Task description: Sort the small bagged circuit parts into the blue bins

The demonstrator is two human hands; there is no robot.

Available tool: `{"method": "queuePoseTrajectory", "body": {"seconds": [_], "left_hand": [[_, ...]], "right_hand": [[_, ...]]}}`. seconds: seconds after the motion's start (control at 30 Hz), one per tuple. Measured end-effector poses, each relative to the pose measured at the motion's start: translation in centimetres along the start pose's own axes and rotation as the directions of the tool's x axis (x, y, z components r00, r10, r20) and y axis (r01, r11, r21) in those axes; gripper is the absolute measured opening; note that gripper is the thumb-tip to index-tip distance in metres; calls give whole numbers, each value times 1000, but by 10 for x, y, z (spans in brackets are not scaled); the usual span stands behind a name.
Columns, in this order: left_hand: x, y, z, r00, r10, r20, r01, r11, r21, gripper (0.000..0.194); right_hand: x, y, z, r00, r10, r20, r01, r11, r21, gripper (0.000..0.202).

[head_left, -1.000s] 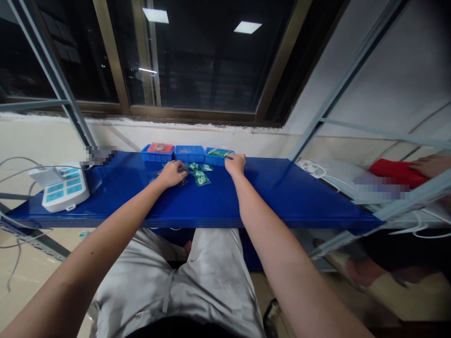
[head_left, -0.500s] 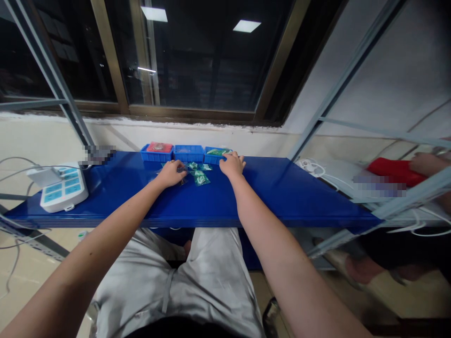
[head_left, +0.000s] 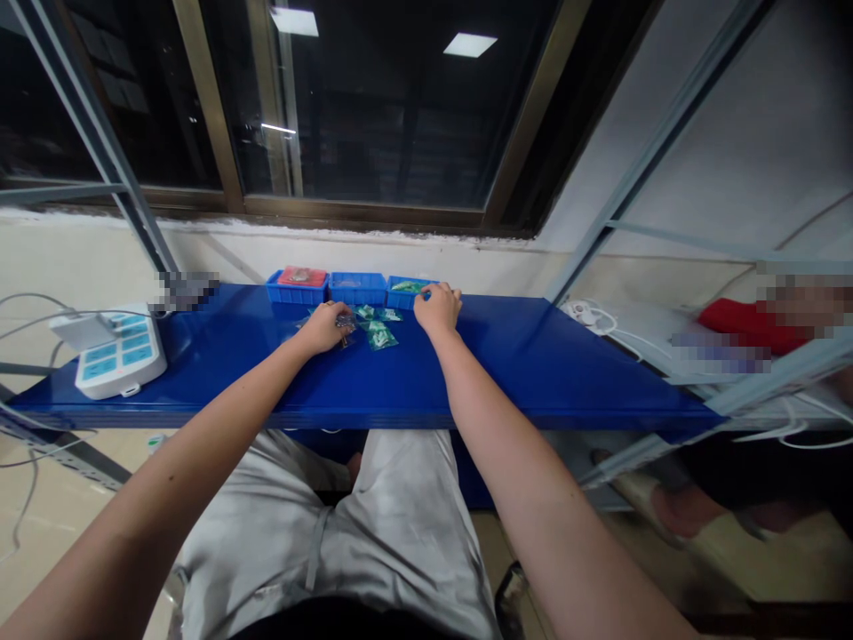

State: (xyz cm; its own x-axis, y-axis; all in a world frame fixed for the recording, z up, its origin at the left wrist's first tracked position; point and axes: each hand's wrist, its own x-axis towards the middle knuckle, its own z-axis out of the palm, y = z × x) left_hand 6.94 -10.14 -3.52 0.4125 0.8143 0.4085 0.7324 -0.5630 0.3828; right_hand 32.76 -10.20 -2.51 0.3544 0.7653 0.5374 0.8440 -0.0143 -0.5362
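Note:
On the blue table [head_left: 520, 382], my left hand [head_left: 323, 329] is closed on a clear plastic bag [head_left: 345, 325] with small dark parts in it. Several green and white packets [head_left: 379, 335] lie just right of it. My right hand [head_left: 438, 308] is at the front corner of the right blue bin [head_left: 393, 296], which has green packets [head_left: 408, 286] inside. Its fingers curl, and what they hold, if anything, is hidden. Left of that bin stand a middle blue bin [head_left: 358, 289] and a left bin [head_left: 297, 293] with a red packet [head_left: 302, 276] on top.
A white power strip [head_left: 123, 360] with a plugged-in adapter sits at the table's left end. Grey metal posts [head_left: 123, 200] rise at both sides. At the right, a person's red sleeve [head_left: 750, 324] and white cables [head_left: 619, 333] are on a neighbouring surface.
My right hand has shifted very slightly left, its fingers more curled at the right bin. My left hand stays nearly in place.

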Motion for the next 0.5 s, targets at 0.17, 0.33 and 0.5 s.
{"method": "queuePoseTrajectory", "body": {"seconds": [0.17, 0.33, 0.5], "left_hand": [[1, 4, -4, 996, -31, -88, 23, 995, -94, 35], [2, 8, -7, 975, -163, -150, 100, 928, -359, 45], [3, 12, -6, 966, -229, -118, 127, 821, -557, 43]], "right_hand": [[-10, -21, 6, 944, -257, 205, 178, 924, 339, 24], [-29, -46, 22, 863, -396, 313, 160, 802, 576, 24], [-34, -48, 35, 842, -375, 387, 44, 764, 644, 27]]}}
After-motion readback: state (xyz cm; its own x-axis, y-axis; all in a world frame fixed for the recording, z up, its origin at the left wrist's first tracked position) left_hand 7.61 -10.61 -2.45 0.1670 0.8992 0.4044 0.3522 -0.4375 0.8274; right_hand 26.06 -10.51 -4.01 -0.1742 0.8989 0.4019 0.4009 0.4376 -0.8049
